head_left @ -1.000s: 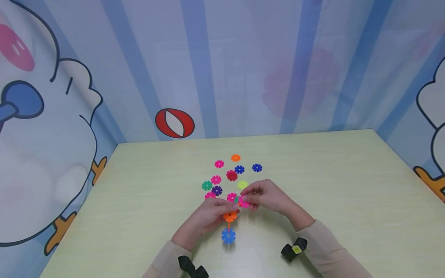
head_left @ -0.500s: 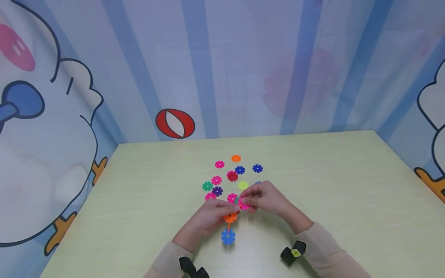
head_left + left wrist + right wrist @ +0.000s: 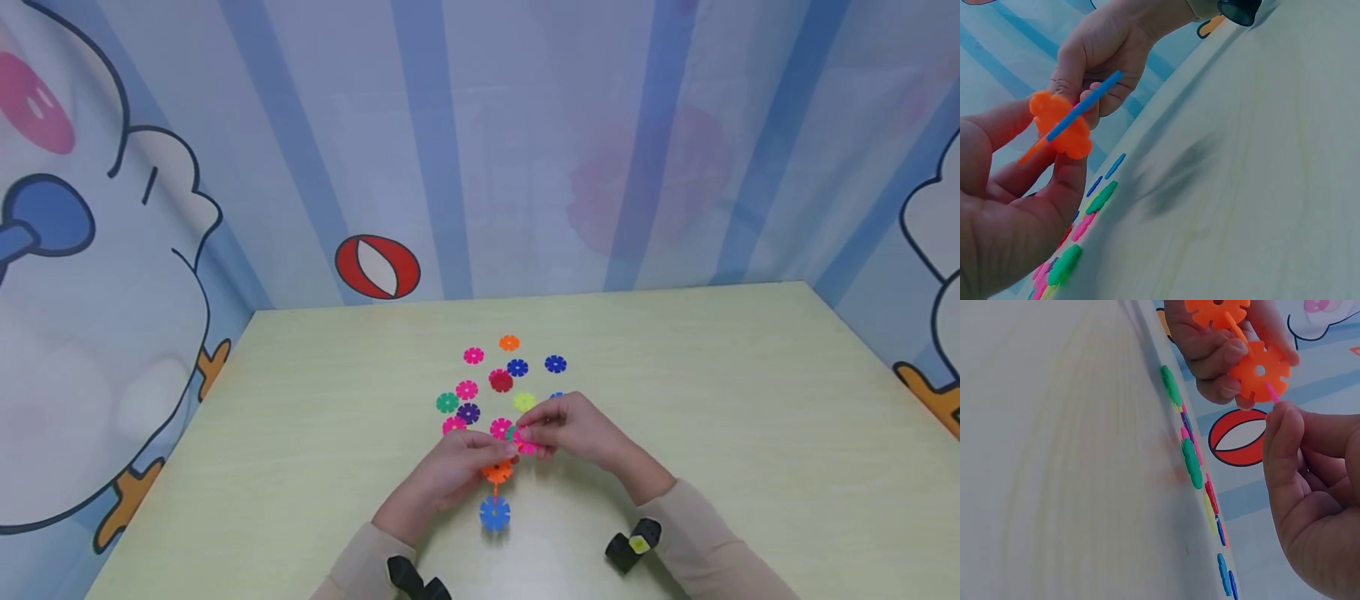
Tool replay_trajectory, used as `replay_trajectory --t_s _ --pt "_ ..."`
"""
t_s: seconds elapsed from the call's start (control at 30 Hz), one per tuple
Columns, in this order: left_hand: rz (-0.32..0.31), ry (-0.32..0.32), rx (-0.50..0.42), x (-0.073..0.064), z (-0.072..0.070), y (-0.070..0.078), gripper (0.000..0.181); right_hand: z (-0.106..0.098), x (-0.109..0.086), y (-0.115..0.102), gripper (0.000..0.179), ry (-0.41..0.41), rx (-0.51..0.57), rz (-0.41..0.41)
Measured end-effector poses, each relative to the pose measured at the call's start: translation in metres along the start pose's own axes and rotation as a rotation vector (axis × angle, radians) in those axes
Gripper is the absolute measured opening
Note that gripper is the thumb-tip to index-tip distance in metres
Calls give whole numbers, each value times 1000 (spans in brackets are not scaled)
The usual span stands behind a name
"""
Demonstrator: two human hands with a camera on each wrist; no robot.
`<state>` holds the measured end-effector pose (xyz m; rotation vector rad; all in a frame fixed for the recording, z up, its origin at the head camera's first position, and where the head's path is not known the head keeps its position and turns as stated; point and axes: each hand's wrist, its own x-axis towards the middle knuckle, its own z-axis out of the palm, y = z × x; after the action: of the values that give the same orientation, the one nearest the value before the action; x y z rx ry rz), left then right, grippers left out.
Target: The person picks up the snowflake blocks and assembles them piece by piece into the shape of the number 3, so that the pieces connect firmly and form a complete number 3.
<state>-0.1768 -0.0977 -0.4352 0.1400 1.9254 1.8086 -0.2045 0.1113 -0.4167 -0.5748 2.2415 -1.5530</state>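
My left hand [image 3: 450,465] grips a chain of slotted plastic snowflake discs between thumb and fingers, above the table. An orange disc [image 3: 497,472] in that chain hangs below the fingers, and a light blue disc [image 3: 495,513] forms its near end. Another orange disc [image 3: 1250,375] sits at the fingertips in the right wrist view. Between thumb and finger, my right hand [image 3: 583,429] pinches a pink disc [image 3: 528,447]. The pink edge [image 3: 1273,392] meets the rim of that orange disc at a slot; most of the pink disc is hidden by fingers there.
Loose discs lie on the pale table [image 3: 750,400] beyond the hands, among them a green disc [image 3: 447,402], a dark red disc [image 3: 501,382], a yellow disc [image 3: 524,402] and a blue disc [image 3: 556,364]. A printed curtain [image 3: 517,150] stands behind the table.
The pink disc has shifted slightly left, toward the chain, with my right hand. The chain's blue end has moved a little; my left hand keeps its grip.
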Motion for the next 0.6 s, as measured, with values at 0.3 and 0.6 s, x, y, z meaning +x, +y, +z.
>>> replay_trajectory --t_s 0.3,0.6 --pt "-16 -76 -73 -1 -2 3 33 -4 0 1 24 -63 2 11" --pt "-43 -64 -65 -1 -2 2 33 1 0 0 21 -127 -25 -8"
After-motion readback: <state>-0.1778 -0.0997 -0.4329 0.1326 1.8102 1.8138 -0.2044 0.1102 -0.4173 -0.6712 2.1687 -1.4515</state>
